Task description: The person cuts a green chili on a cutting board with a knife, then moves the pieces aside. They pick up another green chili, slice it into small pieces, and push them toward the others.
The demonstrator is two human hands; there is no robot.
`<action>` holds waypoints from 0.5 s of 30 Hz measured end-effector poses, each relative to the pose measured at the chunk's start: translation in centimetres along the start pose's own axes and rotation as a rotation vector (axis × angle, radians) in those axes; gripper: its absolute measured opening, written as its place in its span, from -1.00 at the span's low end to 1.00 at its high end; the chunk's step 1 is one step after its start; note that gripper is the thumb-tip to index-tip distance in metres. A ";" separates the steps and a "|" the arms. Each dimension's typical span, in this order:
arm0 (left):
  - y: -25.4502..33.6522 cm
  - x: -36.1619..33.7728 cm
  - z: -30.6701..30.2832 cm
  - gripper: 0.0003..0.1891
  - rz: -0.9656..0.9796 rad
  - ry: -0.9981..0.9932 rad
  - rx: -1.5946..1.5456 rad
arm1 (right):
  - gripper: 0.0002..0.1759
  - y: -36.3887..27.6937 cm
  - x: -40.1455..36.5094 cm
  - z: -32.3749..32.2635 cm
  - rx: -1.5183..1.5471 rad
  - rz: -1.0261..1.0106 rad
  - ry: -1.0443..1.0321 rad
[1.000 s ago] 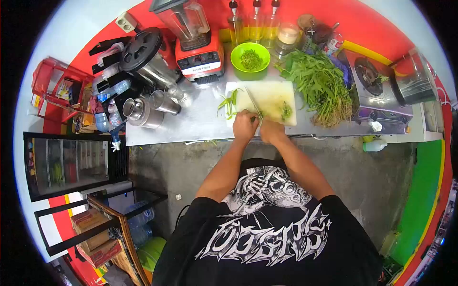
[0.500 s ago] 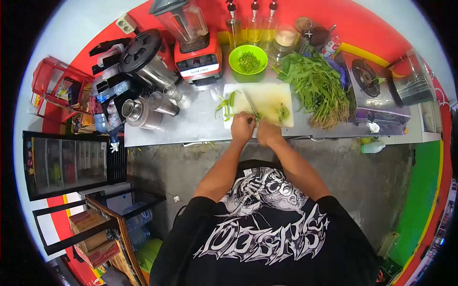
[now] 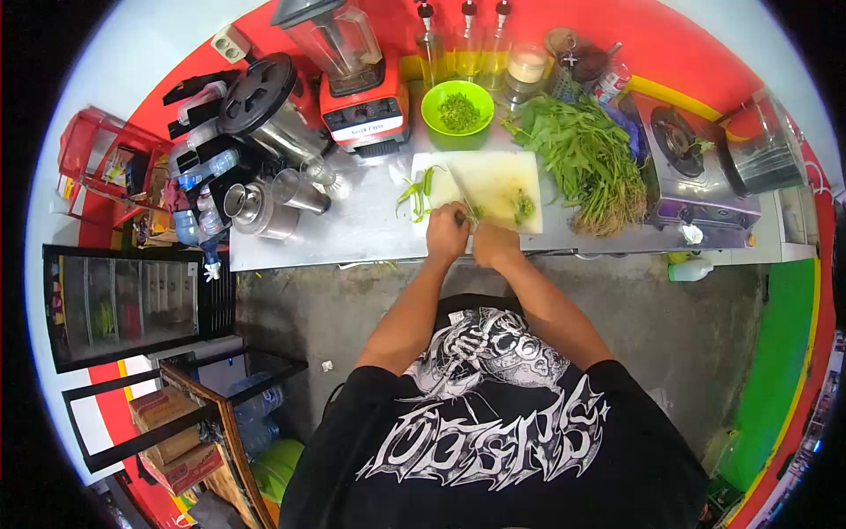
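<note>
Right hand (image 3: 496,244) clamped on knife (image 3: 460,188), near edge of board (image 3: 502,167).
Handle hidden; left hand (image 3: 448,228) curled, can't tell its grip.

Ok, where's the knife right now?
In the head view, the knife is over the white cutting board, slanting up-left from the right hand, between green strips on the left and chopped greens on the right.

Left hand (image 3: 447,232) curled (right hand (image 3: 495,244) alongside).
</note>
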State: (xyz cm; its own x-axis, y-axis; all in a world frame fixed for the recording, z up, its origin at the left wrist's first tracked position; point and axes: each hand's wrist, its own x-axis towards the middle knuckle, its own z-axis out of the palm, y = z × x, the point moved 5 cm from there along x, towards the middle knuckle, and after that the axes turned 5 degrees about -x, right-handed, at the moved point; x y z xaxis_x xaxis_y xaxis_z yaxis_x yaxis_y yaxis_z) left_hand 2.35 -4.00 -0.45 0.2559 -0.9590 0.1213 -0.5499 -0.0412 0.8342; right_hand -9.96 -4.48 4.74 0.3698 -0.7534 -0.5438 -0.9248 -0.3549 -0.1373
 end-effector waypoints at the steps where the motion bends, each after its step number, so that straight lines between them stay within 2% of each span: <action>1: 0.0 0.2 0.1 -0.88 0.013 -0.034 -0.019 | -0.54 0.1 0.4 0.7 0.001 0.003 -0.002; 4: 0.1 0.1 0.2 -0.88 0.074 -0.035 -0.010 | -0.51 0.4 1.3 1.9 0.013 0.066 0.032; 7: 0.5 -0.1 0.0 -0.90 0.145 -0.026 0.063 | -0.52 0.7 1.5 1.3 0.089 0.083 -0.026; 9: 0.7 0.2 -0.1 -0.90 0.155 -0.065 0.016 | -0.54 0.5 0.8 0.7 0.046 0.034 -0.007; 13: 0.5 0.2 0.0 -0.91 0.202 -0.017 0.018 | -0.55 0.5 0.4 1.9 0.100 0.104 0.081; 15: 0.3 0.2 0.3 -0.92 0.224 -0.024 -0.001 | -0.55 0.6 0.7 1.4 0.083 0.037 0.029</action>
State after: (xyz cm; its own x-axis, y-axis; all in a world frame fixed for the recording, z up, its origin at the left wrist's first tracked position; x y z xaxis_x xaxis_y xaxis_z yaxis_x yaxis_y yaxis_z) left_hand 2.01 -4.26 -0.37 0.1085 -0.9504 0.2913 -0.5902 0.1742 0.7883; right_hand -10.36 -4.40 3.14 0.3369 -0.7812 -0.5255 -0.9415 -0.2806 -0.1865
